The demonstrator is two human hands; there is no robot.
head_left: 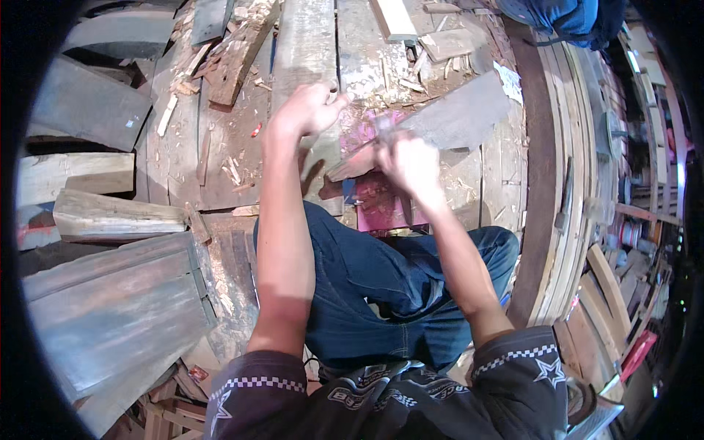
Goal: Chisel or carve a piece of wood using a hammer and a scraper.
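My left hand (308, 110) is raised over the planks with its fingers curled in. Whatever may be between them is too small to make out. Smeared by motion, my right hand (412, 163) is closed like a fist. A blurred greyish shape at its upper left and a dark narrow piece below it suggest a tool, whose kind I cannot tell. Beside and under this hand a flat grey board (462, 117) slants from lower left to upper right, its near end rough and reddish. Beneath the board lies a pink sheet or panel (392, 217), between my bent knees.
Wood chips and a splintered brown block (236, 70) lie on the far planks. A pale squared timber (394, 20) points in from the top. Boards and a large weathered panel (125, 301) crowd the left. Long stacked timbers (561, 183) border the right, near a blue bundle (572, 18).
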